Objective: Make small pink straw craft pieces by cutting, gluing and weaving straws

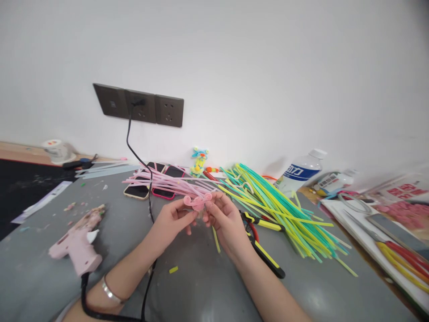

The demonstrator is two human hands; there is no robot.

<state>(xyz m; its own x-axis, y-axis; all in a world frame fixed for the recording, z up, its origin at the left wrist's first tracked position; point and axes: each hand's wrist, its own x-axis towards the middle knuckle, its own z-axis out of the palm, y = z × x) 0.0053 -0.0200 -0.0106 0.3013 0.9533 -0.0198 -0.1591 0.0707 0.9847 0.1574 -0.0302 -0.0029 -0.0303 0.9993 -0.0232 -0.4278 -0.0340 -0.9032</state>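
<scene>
Figure of curled pink fuzzy stems (198, 202) held up between hands, above grey tabletop (204, 293). Left hand (172, 222): thumb and forefinger pinching its left side. Right hand (227, 219): fingers curled in, pinching right side. Just beyond hands: straight pale-pink stems (161, 179). Rightward: yellow-and-green stems (284, 210), black-and-yellow-handled pliers (267, 259). Leftward: pale-pink plastic glue gun (78, 250).

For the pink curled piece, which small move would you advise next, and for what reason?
Perhaps press its curls gently with the fingertips. The left hand and right hand are both already at the piece, above the table, while the glue gun and pliers lie out of hand, so a small finger adjustment seems easiest.
</scene>
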